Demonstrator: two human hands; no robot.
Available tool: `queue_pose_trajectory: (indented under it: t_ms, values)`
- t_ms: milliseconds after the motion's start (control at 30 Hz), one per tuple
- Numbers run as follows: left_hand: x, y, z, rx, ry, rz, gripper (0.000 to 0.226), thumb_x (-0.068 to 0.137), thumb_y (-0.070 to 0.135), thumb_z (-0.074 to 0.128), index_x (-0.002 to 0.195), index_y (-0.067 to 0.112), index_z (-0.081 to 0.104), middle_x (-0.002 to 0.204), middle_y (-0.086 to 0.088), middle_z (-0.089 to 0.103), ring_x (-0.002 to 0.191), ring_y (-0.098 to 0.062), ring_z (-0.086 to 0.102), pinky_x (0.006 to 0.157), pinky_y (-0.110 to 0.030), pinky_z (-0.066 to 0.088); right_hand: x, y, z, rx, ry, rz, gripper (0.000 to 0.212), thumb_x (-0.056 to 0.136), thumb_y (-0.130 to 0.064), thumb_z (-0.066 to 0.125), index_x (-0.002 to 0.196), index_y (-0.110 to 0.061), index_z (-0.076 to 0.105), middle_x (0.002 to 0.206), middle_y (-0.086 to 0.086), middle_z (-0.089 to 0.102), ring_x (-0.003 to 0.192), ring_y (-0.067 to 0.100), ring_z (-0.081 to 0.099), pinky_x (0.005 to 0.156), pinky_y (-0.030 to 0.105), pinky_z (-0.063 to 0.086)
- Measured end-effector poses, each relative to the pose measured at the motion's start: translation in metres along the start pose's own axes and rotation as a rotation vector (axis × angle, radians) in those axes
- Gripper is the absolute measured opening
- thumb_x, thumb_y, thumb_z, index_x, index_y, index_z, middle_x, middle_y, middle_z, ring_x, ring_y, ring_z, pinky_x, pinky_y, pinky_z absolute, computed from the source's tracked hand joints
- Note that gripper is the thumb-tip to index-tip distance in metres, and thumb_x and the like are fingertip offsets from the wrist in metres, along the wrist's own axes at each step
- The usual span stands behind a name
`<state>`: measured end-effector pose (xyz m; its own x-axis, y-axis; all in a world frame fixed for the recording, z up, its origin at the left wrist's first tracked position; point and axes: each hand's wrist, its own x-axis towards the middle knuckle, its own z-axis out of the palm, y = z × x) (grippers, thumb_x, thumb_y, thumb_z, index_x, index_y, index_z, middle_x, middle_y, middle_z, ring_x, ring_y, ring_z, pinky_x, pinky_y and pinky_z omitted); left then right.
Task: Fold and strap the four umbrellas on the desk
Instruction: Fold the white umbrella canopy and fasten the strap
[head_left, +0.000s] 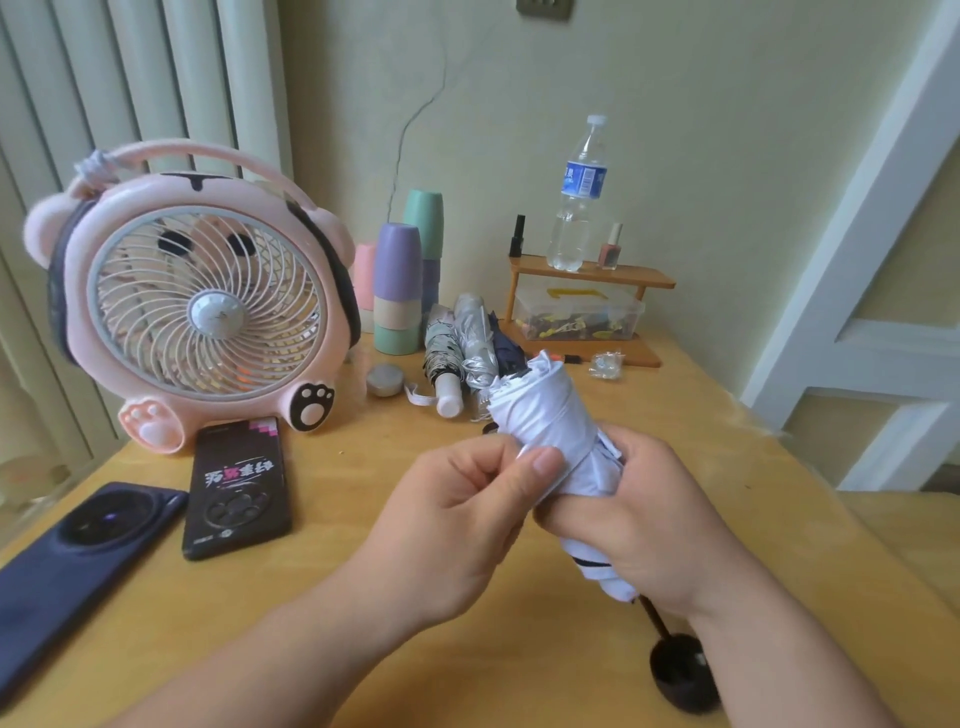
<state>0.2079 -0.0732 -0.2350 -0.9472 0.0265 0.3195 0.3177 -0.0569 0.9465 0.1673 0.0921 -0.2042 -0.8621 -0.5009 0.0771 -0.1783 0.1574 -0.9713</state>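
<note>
Wooden desk (363, 571), pink fan (202, 306) at left. White umbrella (540, 410) is held over the desk, black handle (680, 675) toward the camera. Right hand (639, 514) is wrapped round the canopy; left hand (457, 514) pinches the fabric (strap not discernible). Three other umbrellas (475, 338) lie behind it.

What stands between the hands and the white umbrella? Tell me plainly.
Nothing visible does. The right hand grips the white umbrella round its rolled canopy, and the left hand pinches its fabric at the side.
</note>
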Motion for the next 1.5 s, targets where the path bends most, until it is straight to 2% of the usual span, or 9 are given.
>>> queue_pose_trajectory:
  t_ms: [67,133,300,567,700,867,1033,1267,1500]
  values:
    - [0.000,-0.001,-0.008,0.051,0.030,-0.007,0.046,0.077,0.058,0.069,0.058,0.019,0.052,0.050,0.002,0.039,0.048,-0.017,0.028,0.051,-0.025,0.025,0.000,-0.001,-0.009,0.121,-0.091,0.084,0.013,0.084,0.005,0.061,0.080,-0.006,0.056,0.051,0.001,0.022,0.042,0.011,0.014,0.046,0.017,0.020]
    - [-0.001,-0.002,-0.014,0.100,0.031,-0.004,0.045,0.074,0.060,0.070,0.061,0.018,0.060,0.056,-0.003,0.046,0.055,-0.019,0.036,0.055,-0.029,0.028,0.004,0.004,-0.018,0.241,-0.200,0.155,0.034,0.075,-0.005,0.063,0.102,0.012,0.051,0.050,0.000,0.019,0.045,0.011,0.011,0.047,0.016,0.020]
    - [0.003,0.002,-0.010,0.066,-0.093,0.120,0.030,0.089,0.031,0.072,0.061,0.021,0.066,0.100,0.001,0.067,0.103,-0.007,0.063,0.087,-0.017,0.044,0.008,0.024,-0.012,0.686,-0.585,0.118,0.035,0.068,-0.010,0.069,0.099,0.005,0.063,0.063,0.007,0.046,0.046,0.013,0.047,0.039,0.020,0.033]
    - [0.025,0.031,-0.006,0.018,-0.313,0.009,0.031,0.091,0.023,0.068,0.069,0.003,0.062,0.073,-0.011,0.053,0.076,-0.023,0.046,0.075,-0.037,0.037,0.021,0.032,-0.003,1.012,-0.912,0.178,0.029,0.076,-0.018,0.060,0.100,-0.002,0.065,0.068,0.007,0.052,0.050,0.016,0.043,0.037,0.020,0.036]
    - [0.022,0.023,-0.008,-0.018,-0.173,-0.078,0.042,0.088,0.033,0.072,0.070,-0.003,0.057,0.069,-0.019,0.050,0.069,-0.029,0.045,0.073,-0.046,0.036,0.017,0.039,-0.003,0.831,-0.697,0.260,0.043,0.078,-0.030,0.069,0.107,0.000,0.059,0.078,0.015,0.057,0.054,0.019,0.052,0.047,0.026,0.049]
    - [0.014,0.015,-0.013,0.064,0.065,-0.219,0.054,0.072,0.056,0.075,0.072,0.004,0.063,0.084,-0.033,0.063,0.077,-0.030,0.053,0.090,-0.063,0.049,-0.001,0.028,0.014,0.032,0.098,0.124,0.076,0.071,-0.040,0.089,0.136,-0.037,0.049,0.106,-0.007,0.074,0.088,0.019,0.075,0.072,0.034,0.060]
    - [0.009,0.035,-0.036,0.167,-0.115,-0.361,0.039,0.082,0.033,0.084,0.089,-0.004,0.072,0.100,-0.029,0.073,0.100,-0.043,0.071,0.100,-0.057,0.053,-0.008,0.026,0.030,-0.167,0.103,-0.143,0.069,0.086,-0.025,0.077,0.142,-0.048,0.044,0.125,-0.032,0.065,0.111,-0.008,0.064,0.088,0.010,0.049]
    - [0.007,0.042,-0.053,0.546,-0.098,-0.266,0.028,0.092,0.039,0.071,0.074,0.017,0.073,0.057,-0.007,0.068,0.053,-0.017,0.066,0.060,-0.023,0.051,-0.008,0.036,0.021,-0.256,0.066,-0.106,0.066,0.088,-0.012,0.077,0.134,-0.048,0.048,0.119,-0.036,0.065,0.109,-0.010,0.064,0.088,0.005,0.046]
    - [0.013,0.029,-0.037,-0.107,0.071,-0.245,0.019,0.095,0.006,0.061,0.082,-0.008,0.062,0.065,-0.019,0.066,0.056,-0.026,0.065,0.058,-0.030,0.055,-0.003,0.038,0.017,0.031,-0.142,-0.006,0.053,0.085,-0.017,0.073,0.135,-0.032,0.062,0.122,-0.002,0.074,0.115,0.018,0.069,0.093,0.032,0.056]
